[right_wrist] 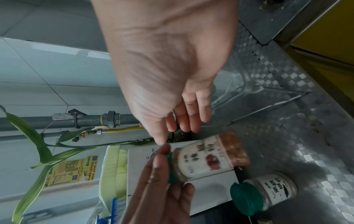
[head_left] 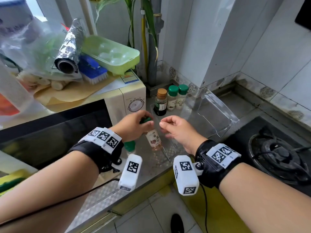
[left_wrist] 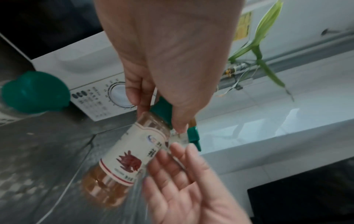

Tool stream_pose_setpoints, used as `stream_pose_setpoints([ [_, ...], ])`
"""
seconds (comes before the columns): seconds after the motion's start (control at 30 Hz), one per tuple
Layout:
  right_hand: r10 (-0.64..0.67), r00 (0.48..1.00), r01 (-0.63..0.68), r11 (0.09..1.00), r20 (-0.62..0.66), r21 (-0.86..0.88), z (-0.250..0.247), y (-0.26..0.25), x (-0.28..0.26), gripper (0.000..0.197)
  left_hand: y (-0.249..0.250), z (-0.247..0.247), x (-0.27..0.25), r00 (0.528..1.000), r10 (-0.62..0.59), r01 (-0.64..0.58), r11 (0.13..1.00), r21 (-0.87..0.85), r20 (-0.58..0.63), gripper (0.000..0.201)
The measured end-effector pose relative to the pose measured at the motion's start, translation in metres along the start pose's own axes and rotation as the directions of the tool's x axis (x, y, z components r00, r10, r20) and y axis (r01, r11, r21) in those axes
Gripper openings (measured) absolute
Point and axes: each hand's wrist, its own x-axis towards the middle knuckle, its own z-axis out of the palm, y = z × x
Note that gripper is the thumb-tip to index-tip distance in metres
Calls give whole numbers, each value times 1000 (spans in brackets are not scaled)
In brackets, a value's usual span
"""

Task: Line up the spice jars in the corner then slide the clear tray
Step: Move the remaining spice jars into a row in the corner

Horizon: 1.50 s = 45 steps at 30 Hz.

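My left hand [head_left: 146,121] grips the green cap of a spice jar [head_left: 154,138] with a white label and orange contents, holding it tilted above the steel counter [head_left: 151,167]. The left wrist view shows my fingertips [left_wrist: 179,125] pinching the cap over the jar [left_wrist: 130,154]. My right hand [head_left: 165,125] hovers just right of the jar with loosely bent fingers and holds nothing. A second green-capped jar [head_left: 130,146] stands under my left wrist. In the corner stand a brown-capped dark bottle [head_left: 160,102] and two green-capped jars [head_left: 172,98]. The clear tray [head_left: 210,111] lies right of them.
A cream microwave [head_left: 133,98] borders the work spot on the left, with a foil roll [head_left: 69,51] and a green egg tray [head_left: 114,52] on top. A black gas stove [head_left: 277,155] sits to the right. A grey pipe [head_left: 152,47] and plant fill the corner.
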Motion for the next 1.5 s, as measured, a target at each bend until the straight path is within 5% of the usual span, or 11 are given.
stream_pose_setpoints([
  [0.27,102,967,-139,979,232,150,17,-10,-7,34,-8,-12,-1,997,27,-48,943,-328,-68,17],
  [0.47,88,971,-126,978,222,165,15,-8,-7,25,-10,-10,-7,998,-58,39,915,-402,-34,44],
  [0.67,106,984,-134,969,140,207,8,-3,-6,23,-28,-4,-11,978,-178,201,933,-297,105,70],
  [0.8,109,987,-134,961,115,243,3,-1,-8,19,-47,8,-10,949,-280,268,958,100,147,53],
  [0.97,116,989,-138,952,95,274,0,0,-9,26,-65,25,-13,933,-300,241,930,276,198,75],
  [1.1,129,989,-144,948,74,282,-3,4,-11,32,-72,36,-8,923,-335,274,918,287,189,77],
  [1.3,139,989,-146,945,44,292,-9,7,-12,37,-75,38,-3,939,-318,277,925,259,130,50],
  [1.5,140,990,-144,947,34,286,-7,9,-12,41,-70,31,-2,940,-332,333,943,4,73,50],
])
